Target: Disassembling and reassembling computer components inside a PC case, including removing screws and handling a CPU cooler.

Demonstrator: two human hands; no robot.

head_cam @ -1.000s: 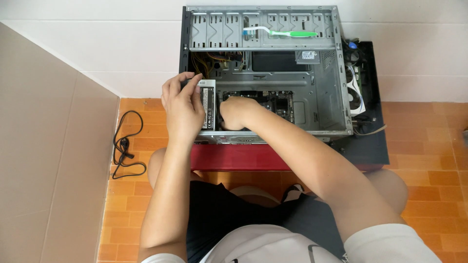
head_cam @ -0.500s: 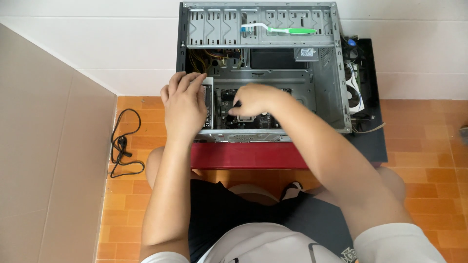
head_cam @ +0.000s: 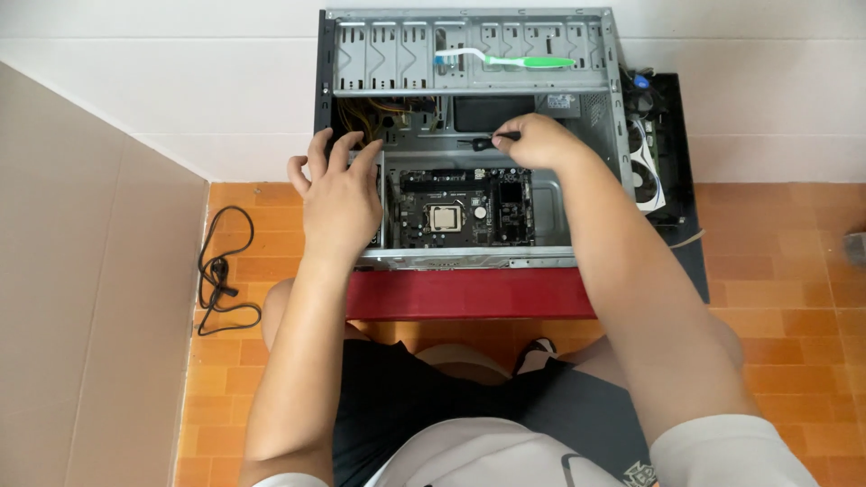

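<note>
- Sheet-metal computer case (head_cam: 595,117), grey and perforated, lies open at upper centre on a red worktop (head_cam: 469,293).
- Left hand (head_cam: 341,203) rests flat on the case's left edge, fingers spread, grasping nothing.
- Right hand (head_cam: 539,140) pinches a thin black screwdriver (head_cam: 483,141) above the dark motherboard (head_cam: 465,207).
- Green-and-white toothbrush (head_cam: 505,61) lies on the drive bays.
- Black cable (head_cam: 221,271) is coiled on orange tiles, left.
- Screwdriver tip is hard to make out.

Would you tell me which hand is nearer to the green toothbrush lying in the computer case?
Right. The right hand, holding a small black tool, sits just below the green toothbrush; the left hand rests flat at the case's left side, farther away.
</note>
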